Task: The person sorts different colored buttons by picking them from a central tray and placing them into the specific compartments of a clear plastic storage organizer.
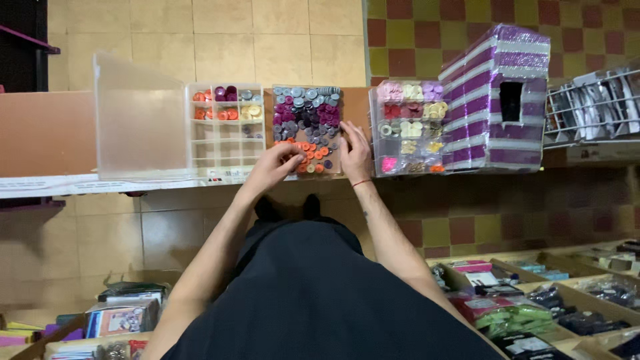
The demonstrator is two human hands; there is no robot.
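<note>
On the left of the shelf, a clear compartment box is standing open, its lid raised to the left; orange, dark red and yellowish buttons are filling its far cells, while the near cells are looking bare. Just right of it, a heap of buttons is lying on a brown tray: grey ones far, purple in the middle, orange nearest. The left hand is hovering over the orange buttons, its fingers curled together at the near edge; whether they are pinching a button cannot be told. The right hand is resting flat along the tray's right edge, fingers pressed together. Further right, a second clear box is holding pink, red, cream and yellow pieces, leaning against a purple striped glitter box.
</note>
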